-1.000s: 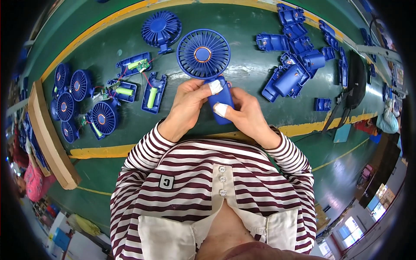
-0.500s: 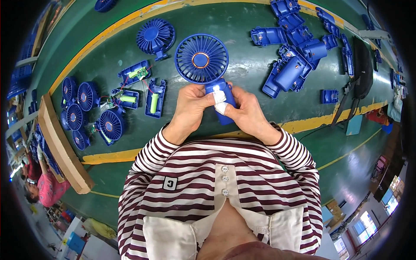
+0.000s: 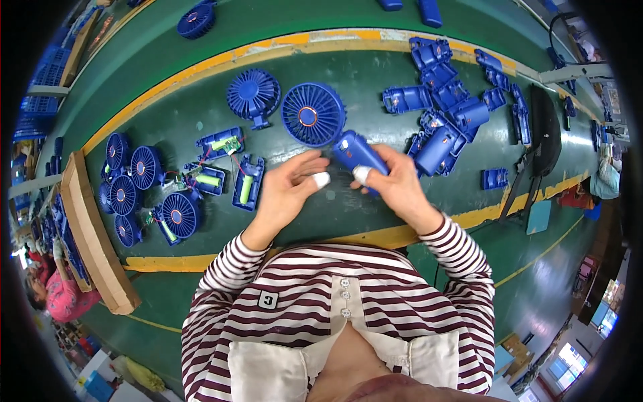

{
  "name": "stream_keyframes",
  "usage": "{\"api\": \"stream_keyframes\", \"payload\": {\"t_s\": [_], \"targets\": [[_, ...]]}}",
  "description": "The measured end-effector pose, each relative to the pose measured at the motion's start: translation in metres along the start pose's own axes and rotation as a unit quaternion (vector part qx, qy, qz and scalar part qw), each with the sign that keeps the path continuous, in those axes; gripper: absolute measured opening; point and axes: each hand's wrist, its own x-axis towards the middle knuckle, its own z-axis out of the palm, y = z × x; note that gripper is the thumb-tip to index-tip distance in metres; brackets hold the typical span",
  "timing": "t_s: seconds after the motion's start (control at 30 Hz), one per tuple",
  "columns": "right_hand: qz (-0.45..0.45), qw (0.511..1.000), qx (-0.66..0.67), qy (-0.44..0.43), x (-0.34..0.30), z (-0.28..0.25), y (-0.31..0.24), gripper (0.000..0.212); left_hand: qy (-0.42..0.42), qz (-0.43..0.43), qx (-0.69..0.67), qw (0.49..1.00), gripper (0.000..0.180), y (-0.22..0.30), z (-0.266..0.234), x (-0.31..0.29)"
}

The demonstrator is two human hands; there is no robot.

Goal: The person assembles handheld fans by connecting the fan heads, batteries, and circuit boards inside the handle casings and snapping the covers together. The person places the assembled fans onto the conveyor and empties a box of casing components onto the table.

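In my right hand (image 3: 396, 182) is a blue handheld fan (image 3: 360, 155), gripped by its handle. Its round slatted head points away from me and tilts to the left over the table. My left hand (image 3: 289, 191) hangs apart from the fan, fingers stretched and holding nothing. White tape wraps both thumbs. A second fan head (image 3: 253, 95) lies beyond, with its ribbed back up. Left of my left hand are open handle shells (image 3: 249, 182) with green battery cells, circuit boards and thin wires.
Several wired fan heads (image 3: 144, 167) cluster at the left beside a cardboard tray (image 3: 94, 231). Blue handle shells (image 3: 439, 149) pile up at the right, near a black bag (image 3: 546, 130) with straps. A yellow-edged green table (image 3: 321, 61) bears them. Another person (image 3: 63, 295) is at far left.
My left hand has let go of the fan and drawn off to the left with its fingers opened. The fan now leans left in my right hand, which has moved slightly right.
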Motion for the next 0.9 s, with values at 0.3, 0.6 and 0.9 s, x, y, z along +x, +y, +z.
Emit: {"api": "stream_keyframes", "payload": {"t_s": [0.3,0.6,0.9], "targets": [[-0.351,0.697,-0.578,0.236,0.183,-0.026,-0.081,0.035,0.17,0.059,0.015,0.984,0.03,-0.004,-0.046,-0.034],[-0.408,0.594,-0.627,0.295,0.27,0.029,-0.083,0.04,0.189,0.069,0.005,0.98,0.031,-0.009,-0.059,-0.051],[-0.237,0.839,-0.465,0.15,0.322,0.139,-0.112,0.056,-0.069,0.04,-0.017,0.997,0.046,-0.012,-0.033,-0.018]]}}
